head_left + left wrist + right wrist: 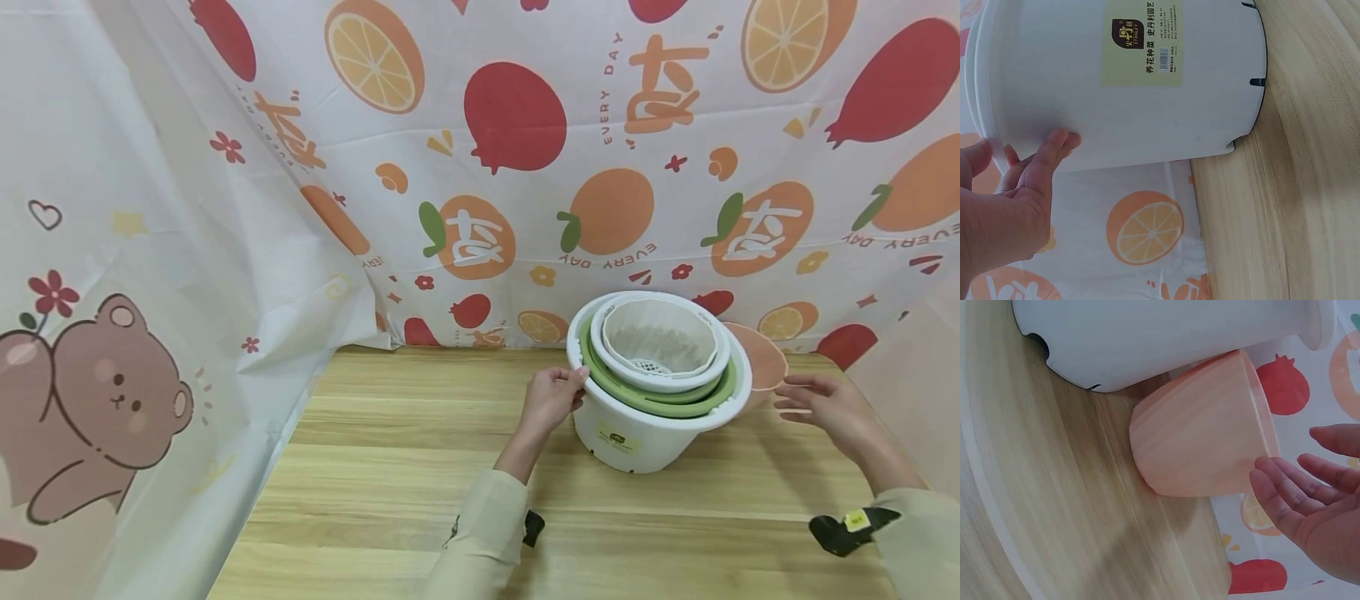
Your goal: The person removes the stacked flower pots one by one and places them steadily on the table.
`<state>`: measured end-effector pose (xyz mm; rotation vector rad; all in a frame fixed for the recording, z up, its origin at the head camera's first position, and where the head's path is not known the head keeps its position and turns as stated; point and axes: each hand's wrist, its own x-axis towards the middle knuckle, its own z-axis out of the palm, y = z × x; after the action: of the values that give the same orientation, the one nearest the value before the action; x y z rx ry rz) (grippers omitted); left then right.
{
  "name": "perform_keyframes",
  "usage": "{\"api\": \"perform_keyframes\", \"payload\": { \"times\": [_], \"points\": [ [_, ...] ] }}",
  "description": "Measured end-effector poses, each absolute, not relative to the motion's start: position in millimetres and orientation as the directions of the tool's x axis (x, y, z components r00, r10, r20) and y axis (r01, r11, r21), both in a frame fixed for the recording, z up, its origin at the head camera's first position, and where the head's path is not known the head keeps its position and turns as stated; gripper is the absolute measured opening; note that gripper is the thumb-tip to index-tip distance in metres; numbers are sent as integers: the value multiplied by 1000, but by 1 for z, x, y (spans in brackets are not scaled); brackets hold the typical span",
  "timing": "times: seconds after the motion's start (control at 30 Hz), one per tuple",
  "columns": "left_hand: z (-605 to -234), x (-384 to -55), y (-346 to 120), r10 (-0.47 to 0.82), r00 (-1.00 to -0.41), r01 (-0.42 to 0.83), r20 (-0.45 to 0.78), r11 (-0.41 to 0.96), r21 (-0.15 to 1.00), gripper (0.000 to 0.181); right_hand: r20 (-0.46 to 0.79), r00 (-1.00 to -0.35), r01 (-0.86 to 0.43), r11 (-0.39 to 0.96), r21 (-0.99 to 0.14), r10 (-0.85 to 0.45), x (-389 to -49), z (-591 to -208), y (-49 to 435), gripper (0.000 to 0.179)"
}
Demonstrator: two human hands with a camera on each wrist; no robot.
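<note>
A large white flower pot [630, 440] with a label stands upright on the table's right part. Nested inside it are a green pot [660, 407], a smaller white pot [720, 367] and a cream-coloured pot [663, 321] with a slotted bottom. My left hand [551, 402] pinches the large pot's rim, thumb at the edge and fingers against the outer wall [1116, 119]. Behind and to the right stands a pink pot [1204, 431], partly hidden by the white one in the head view. Beside its rim, my right hand [828, 412] has loosely extended fingers, the fingertips at or touching the rim.
The pots stand on a light wooden table [390, 467]. A fruit-print cloth [517, 217] hangs right behind them, and a bear-print cloth [150, 250] hangs on the left. Black straps [843, 533] with devices sit at the wrists.
</note>
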<state>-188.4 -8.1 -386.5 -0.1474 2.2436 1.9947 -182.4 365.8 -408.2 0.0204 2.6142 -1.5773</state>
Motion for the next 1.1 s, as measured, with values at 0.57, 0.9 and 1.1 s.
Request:
{"api": "perform_keyframes", "payload": {
  "times": [0.57,0.9,1.1],
  "points": [
    [-386,-188,-7,24,-987,-159,-162,91,983,30,-41,-991,-40,586,-809,-124,-181,-368,349,53],
    [-386,-189,-8,20,-987,-155,-158,93,984,29,-30,-987,-79,631,-772,-160,-182,-341,330,52],
    [-386,-189,-8,20,-987,-157,-159,88,984,30,27,-985,-138,685,-715,-170,-181,-328,321,49]
  ]
}}
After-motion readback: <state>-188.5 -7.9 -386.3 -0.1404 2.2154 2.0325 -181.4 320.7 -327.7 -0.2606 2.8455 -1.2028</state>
